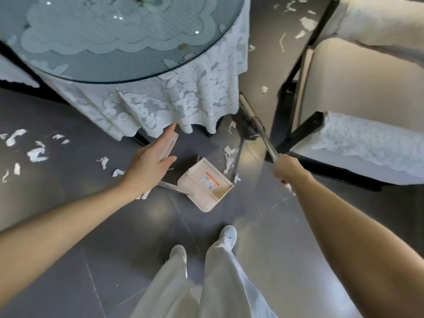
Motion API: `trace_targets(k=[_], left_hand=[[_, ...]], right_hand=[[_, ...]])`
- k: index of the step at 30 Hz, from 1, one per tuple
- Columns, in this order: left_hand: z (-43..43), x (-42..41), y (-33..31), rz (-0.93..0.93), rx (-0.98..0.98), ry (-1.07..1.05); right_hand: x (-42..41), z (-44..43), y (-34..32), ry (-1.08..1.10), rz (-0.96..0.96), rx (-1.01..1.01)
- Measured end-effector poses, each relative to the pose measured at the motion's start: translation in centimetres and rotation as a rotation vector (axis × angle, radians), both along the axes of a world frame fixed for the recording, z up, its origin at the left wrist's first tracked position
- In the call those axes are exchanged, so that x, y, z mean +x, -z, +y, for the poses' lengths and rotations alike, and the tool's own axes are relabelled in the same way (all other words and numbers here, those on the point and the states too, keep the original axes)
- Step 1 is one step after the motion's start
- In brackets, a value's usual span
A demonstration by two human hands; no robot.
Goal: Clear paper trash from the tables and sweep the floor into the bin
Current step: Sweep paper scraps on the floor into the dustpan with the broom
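A white dustpan [206, 184] stands tilted on the grey floor in front of my feet, its mouth facing the table. My left hand [149, 164] holds the top of the dustpan handle [171, 143] between straight fingers and thumb. My right hand [285, 169] grips the metal broom handle [268, 145]. The broom head [250, 115] with dark bristles rests on the floor beside the hanging tablecloth. Torn paper scraps [229, 157] lie just past the dustpan, more paper scraps [34, 152] are scattered at the left, and other scraps [307, 22] lie at the far right.
A round glass-topped table [128, 72] with a white lace cloth [183, 104] stands straight ahead. Cream chairs on a black frame [305, 127] crowd the right side. My white shoes [228, 235] stand on the grey tiles below the dustpan.
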State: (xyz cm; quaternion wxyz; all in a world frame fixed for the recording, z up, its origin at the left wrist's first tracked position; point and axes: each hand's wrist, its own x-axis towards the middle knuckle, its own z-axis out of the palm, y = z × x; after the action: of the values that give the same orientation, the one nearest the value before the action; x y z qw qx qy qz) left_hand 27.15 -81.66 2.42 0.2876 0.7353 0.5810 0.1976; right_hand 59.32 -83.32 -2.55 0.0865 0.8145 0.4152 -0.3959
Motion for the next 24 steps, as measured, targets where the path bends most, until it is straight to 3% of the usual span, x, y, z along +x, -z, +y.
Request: trace_targets(k=[5, 17, 24], left_hand=[[-1.8, -3.0, 0.2, 0.037, -0.02, -0.02], [-8.9, -15.6, 0.9, 0.016, -0.059, 0.01], [-13.8, -24.5, 0.5, -0.011, -0.065, -0.013]], right_hand=[[-2.6, 0.2, 1.6, -0.13, 0.008, -0.13], [-17.4, -14.6, -0.6, -0.16, 0.001, -0.205], [-27.8, -20.8, -3.7, -0.125, 0.159, -0.205]])
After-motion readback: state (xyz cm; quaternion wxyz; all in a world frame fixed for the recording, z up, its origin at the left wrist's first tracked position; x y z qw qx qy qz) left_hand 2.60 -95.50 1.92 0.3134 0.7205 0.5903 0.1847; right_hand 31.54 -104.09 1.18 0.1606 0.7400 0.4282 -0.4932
